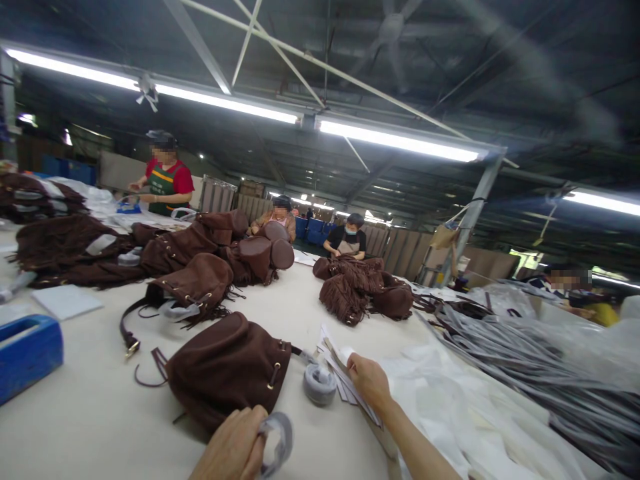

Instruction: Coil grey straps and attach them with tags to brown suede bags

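With left hand (235, 443) clenched round a grey strip (277, 443) and right hand (370, 381) laid on the white paper stack (336, 360), grip perhaps closed but not clear, faced the brown bag (227, 367) just beyond the left hand, lying crosswise, mouth toward the grey roll (320, 385) beside the right hand.

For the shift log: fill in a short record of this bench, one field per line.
Left: left hand grips a grey roll
Right: right hand rests on a stack of white sheets
Nearest: brown bag on its side, second roll beside it
Also: blue box at left, grey straps at right
Others: person in a red shirt at the far end
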`<action>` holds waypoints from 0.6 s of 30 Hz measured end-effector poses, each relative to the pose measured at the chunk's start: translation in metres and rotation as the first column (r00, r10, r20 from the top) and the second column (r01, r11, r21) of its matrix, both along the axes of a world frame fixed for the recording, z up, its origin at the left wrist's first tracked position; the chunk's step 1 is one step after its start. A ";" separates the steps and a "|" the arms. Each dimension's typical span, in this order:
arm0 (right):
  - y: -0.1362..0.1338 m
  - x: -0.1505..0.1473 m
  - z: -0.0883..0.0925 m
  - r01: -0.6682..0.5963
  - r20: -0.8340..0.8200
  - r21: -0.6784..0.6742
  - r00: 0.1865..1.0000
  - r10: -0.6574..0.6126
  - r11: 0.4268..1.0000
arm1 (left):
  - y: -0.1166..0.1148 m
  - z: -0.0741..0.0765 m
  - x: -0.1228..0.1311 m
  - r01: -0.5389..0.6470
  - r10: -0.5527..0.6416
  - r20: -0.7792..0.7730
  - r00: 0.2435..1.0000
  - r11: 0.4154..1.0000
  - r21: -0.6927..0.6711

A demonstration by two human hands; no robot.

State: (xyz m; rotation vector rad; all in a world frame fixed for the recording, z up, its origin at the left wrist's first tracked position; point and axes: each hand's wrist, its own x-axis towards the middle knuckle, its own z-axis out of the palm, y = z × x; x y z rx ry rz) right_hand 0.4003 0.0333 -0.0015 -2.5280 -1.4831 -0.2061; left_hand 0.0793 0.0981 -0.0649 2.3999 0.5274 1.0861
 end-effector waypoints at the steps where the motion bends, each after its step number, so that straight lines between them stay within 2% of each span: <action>1: -0.001 -0.001 0.000 -0.021 -0.019 -0.003 1.000 0.021 1.000 | 0.001 -0.003 0.001 -0.008 0.008 -0.012 1.000 0.999 0.040; 4: -0.003 0.001 0.000 -0.081 -0.114 -0.014 0.990 0.079 0.997 | -0.001 -0.007 0.002 -0.077 0.083 -0.027 0.996 0.983 0.167; 9: 0.000 0.022 -0.005 -0.135 -0.331 0.012 0.935 0.132 0.991 | -0.005 -0.005 0.004 -0.133 0.144 -0.024 0.989 0.955 0.264; 13: 0.001 0.035 -0.010 -0.139 -0.422 0.043 0.895 0.144 0.989 | -0.004 -0.006 0.003 -0.141 0.161 -0.051 0.986 0.952 0.273; 18: 0.001 0.037 -0.013 -0.149 -0.451 0.066 0.877 0.163 0.987 | 0.000 -0.015 0.003 -0.137 0.156 -0.051 0.986 0.955 0.263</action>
